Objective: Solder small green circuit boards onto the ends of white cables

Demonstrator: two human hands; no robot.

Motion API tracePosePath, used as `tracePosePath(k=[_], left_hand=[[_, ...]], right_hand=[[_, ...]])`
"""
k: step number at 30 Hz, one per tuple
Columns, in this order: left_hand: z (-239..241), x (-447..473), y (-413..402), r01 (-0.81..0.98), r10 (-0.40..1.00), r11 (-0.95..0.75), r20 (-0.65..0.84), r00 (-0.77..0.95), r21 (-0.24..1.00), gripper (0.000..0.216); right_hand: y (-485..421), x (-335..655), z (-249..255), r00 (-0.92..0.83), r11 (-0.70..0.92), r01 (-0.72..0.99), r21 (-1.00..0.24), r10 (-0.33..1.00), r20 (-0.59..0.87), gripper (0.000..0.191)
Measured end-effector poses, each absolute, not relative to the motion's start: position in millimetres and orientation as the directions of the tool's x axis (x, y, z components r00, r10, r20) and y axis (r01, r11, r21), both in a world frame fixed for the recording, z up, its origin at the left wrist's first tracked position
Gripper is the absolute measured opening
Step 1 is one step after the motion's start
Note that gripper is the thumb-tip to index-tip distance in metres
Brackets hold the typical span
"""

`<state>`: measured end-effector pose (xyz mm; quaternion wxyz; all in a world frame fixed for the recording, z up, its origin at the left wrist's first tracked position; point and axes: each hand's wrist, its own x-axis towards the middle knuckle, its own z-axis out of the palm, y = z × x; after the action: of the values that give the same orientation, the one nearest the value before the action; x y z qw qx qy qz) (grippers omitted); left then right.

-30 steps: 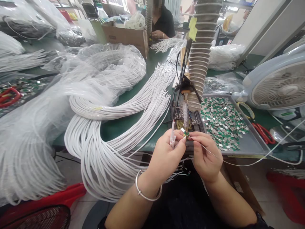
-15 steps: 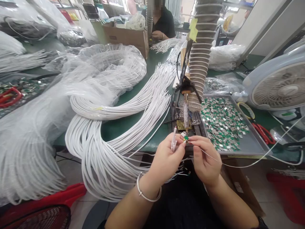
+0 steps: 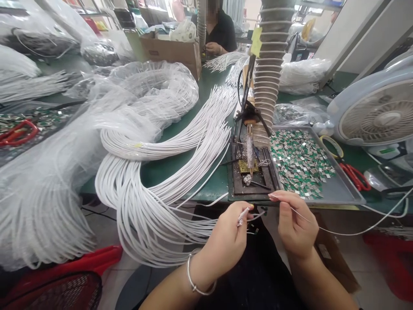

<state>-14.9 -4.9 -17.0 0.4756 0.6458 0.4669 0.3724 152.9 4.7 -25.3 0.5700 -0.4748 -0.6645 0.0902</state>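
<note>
Low in front of the bench edge, my left hand [image 3: 230, 228] is closed on white cables [image 3: 244, 214], whose ends stick up past the thumb. A speck of yellow shows at its fingertips; what else lies in there is hidden. My right hand [image 3: 297, 221] pinches a thin solder wire [image 3: 345, 234], which trails off to the right. Beyond both hands a soldering iron [image 3: 250, 148] hangs tip down over a dark stand tray [image 3: 237, 189]. Small boards on cable ends [image 3: 256, 231] dangle beneath my left hand.
Bundled white cables [image 3: 155, 211] spread over the left of the green bench [image 3: 206, 183]. On the right are a grey tray [image 3: 343, 191] of small green-and-metal boards, red-handled scissors [image 3: 355, 175] and a fan [image 3: 380, 112]. A ribbed duct [image 3: 269, 73] hangs behind the iron. A co-worker [image 3: 222, 32] sits opposite.
Both hands have dropped away from the iron tip toward me and moved apart. The small green board that showed between the fingertips is out of sight. The solder wire moved back with my right hand.
</note>
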Motion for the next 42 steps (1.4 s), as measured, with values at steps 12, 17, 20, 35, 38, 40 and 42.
tracePosePath(k=[12,17,20,35,38,40,42], left_hand=[[-28,-11,-9,0.241,0.943,0.039,-0.116,0.313,0.970,0.029],[-17,-19,-10,0.088,0.927,0.203,-0.221,0.303,0.975,0.031],[-16,-23,-10,-0.018,0.921,0.232,-0.213,0.326,0.973,0.034],[-17,-14,12,-0.541,0.943,0.318,-0.200,0.267,0.778,0.023],[-19,-15,18,-0.582,0.950,0.298,-0.178,0.255,0.756,0.025],[-21,-15,22,-0.604,0.953,0.291,-0.168,0.253,0.742,0.028],[-23,-16,24,-0.621,0.954,0.288,-0.162,0.252,0.729,0.029]], right_hand=[[-9,171,-27,0.177,0.496,0.514,-0.700,0.737,0.652,0.014],[-13,184,-24,0.267,0.447,0.552,-0.704,0.705,0.657,0.014],[-7,193,-18,0.257,0.439,0.610,-0.660,0.678,0.689,0.017],[72,222,3,-0.128,0.284,0.901,-0.329,0.897,0.424,0.013],[77,219,3,-0.143,0.266,0.912,-0.312,0.919,0.367,0.015],[77,218,3,-0.149,0.258,0.917,-0.303,0.929,0.340,0.016],[76,218,4,-0.156,0.254,0.923,-0.287,0.933,0.323,0.017]])
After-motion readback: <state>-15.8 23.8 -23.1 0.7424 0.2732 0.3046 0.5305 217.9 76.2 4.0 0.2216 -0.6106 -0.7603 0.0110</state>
